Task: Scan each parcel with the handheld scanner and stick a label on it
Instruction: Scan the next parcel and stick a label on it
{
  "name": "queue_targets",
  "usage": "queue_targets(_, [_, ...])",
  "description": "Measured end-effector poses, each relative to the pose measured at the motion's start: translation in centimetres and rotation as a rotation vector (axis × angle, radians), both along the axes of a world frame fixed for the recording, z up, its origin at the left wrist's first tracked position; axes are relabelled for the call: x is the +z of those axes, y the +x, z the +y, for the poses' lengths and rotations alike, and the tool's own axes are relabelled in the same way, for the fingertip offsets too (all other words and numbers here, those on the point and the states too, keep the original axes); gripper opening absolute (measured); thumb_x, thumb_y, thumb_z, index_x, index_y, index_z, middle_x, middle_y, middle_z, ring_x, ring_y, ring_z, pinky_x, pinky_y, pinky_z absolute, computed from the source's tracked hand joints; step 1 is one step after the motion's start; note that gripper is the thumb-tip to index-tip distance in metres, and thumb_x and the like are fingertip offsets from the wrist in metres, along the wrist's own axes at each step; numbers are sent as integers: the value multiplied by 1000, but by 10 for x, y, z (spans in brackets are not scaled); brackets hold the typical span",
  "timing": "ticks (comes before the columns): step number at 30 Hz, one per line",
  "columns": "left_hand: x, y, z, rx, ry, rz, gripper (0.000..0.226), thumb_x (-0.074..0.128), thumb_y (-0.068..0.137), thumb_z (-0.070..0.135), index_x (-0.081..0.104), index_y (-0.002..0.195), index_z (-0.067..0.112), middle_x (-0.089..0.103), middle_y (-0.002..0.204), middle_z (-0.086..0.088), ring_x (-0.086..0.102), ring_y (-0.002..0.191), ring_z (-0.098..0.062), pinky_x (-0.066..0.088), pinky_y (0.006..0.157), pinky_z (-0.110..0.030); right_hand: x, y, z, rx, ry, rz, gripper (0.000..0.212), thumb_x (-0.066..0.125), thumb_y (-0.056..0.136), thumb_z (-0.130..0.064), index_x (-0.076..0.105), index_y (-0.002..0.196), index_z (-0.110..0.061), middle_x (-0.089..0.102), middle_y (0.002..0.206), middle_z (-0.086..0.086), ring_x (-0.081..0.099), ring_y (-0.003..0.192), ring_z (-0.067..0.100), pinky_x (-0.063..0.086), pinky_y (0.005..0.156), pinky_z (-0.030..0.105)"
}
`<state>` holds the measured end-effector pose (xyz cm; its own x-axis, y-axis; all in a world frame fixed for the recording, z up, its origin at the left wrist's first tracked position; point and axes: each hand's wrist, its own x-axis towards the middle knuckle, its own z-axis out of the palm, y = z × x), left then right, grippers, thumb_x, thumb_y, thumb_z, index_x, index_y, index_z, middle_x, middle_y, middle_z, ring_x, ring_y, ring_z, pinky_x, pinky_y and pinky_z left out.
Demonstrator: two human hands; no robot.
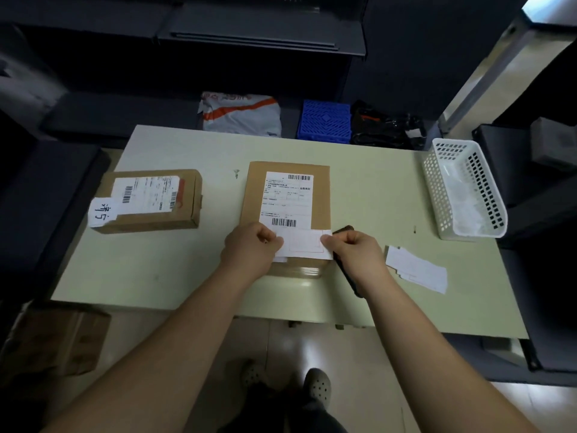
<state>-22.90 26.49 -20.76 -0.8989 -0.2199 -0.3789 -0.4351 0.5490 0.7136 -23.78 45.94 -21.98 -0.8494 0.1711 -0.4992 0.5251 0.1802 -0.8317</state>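
A brown cardboard parcel (320, 198) with a printed shipping label lies in the middle of the pale green table (368, 189). Over its near end I hold a blank white label (304, 243) flat between both hands. My left hand (249, 248) pinches its left edge and my right hand (356, 251) pinches its right edge. The black handheld scanner (343, 230) lies on the table just right of the parcel, mostly hidden under my right hand. A second brown parcel (187, 198) sits at the left, with a handwritten white label (102, 211) stuck on its near left corner.
Loose white labels (416, 271) lie at the right. A white perforated basket (465, 189) stands at the table's right end. Behind the table sit a grey and orange mailer bag (242, 115), a blue crate (324, 125) and black gear. A cardboard box (53, 342) rests on the floor, lower left.
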Motion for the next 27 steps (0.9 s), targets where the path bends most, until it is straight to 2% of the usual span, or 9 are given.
queue_targets(4, [-6, -2, 5, 0, -171, -30, 22, 71, 84, 36, 60, 68, 26, 60, 94, 11, 58, 100, -22, 52, 90, -43, -8, 2, 1, 56, 103, 27, 19, 71, 87, -24, 62, 76, -11, 57, 67, -3, 48, 59, 14, 39, 63, 26])
queue_targets(9, [-10, -2, 11, -21, -302, -23, 25, 69, 87, 40, 58, 68, 28, 64, 107, 7, 53, 107, -23, 46, 93, -42, -10, 4, -2, 119, 291, 152, 21, 68, 87, -20, 62, 78, -2, 59, 68, -1, 48, 58, 12, 34, 48, 13])
queue_targets(13, [-15, 1, 15, -38, -389, 27, 23, 67, 87, 40, 55, 70, 30, 60, 114, 4, 49, 107, -25, 38, 91, -40, -16, 4, -7, 130, 386, 202, 19, 71, 84, -20, 60, 76, -7, 63, 74, 2, 54, 65, 15, 40, 58, 26])
queue_targets(17, [-19, 5, 12, -60, -413, 134, 15, 68, 86, 38, 57, 93, 30, 58, 114, 5, 47, 108, -23, 33, 93, -40, -13, 8, 1, 10, 380, 169, 33, 79, 77, -28, 48, 83, -17, 61, 79, -2, 53, 69, 13, 36, 56, 26])
queue_targets(18, [-21, 6, 12, -83, -417, 188, 16, 68, 86, 37, 60, 99, 31, 57, 115, 5, 46, 110, -23, 31, 94, -39, -15, 10, 3, 33, 381, 220, 30, 78, 78, -25, 50, 85, -17, 61, 83, 0, 54, 73, 15, 38, 59, 25])
queue_targets(20, [-29, 8, 13, -158, -391, 321, 24, 70, 86, 36, 69, 109, 30, 55, 115, 4, 44, 113, -23, 29, 95, -37, -18, 13, 2, 156, 402, 380, 19, 76, 82, -20, 62, 95, -16, 58, 97, 1, 53, 89, 14, 43, 77, 22])
queue_targets(22, [-36, 11, 14, -232, -381, 403, 28, 71, 85, 40, 73, 110, 29, 55, 114, 3, 44, 113, -24, 27, 94, -37, -26, 16, -1, 302, 436, 463, 28, 76, 84, -21, 69, 112, -19, 53, 109, -2, 50, 102, 11, 38, 93, 16])
queue_targets(25, [-42, 12, 8, -296, -432, 436, 32, 64, 86, 47, 73, 112, 30, 55, 115, 3, 41, 111, -21, 28, 93, -38, -30, 18, -3, 292, 367, 426, 32, 75, 86, -22, 71, 118, -21, 56, 111, -5, 51, 94, -3, 32, 86, 1])
queue_targets(27, [-41, 14, -1, -312, -473, 431, 29, 65, 89, 43, 72, 114, 31, 56, 120, 2, 42, 114, -22, 30, 96, -40, -31, 20, 3, 219, 281, 405, 29, 73, 87, -20, 72, 116, -22, 63, 111, -10, 55, 97, -10, 35, 87, 3])
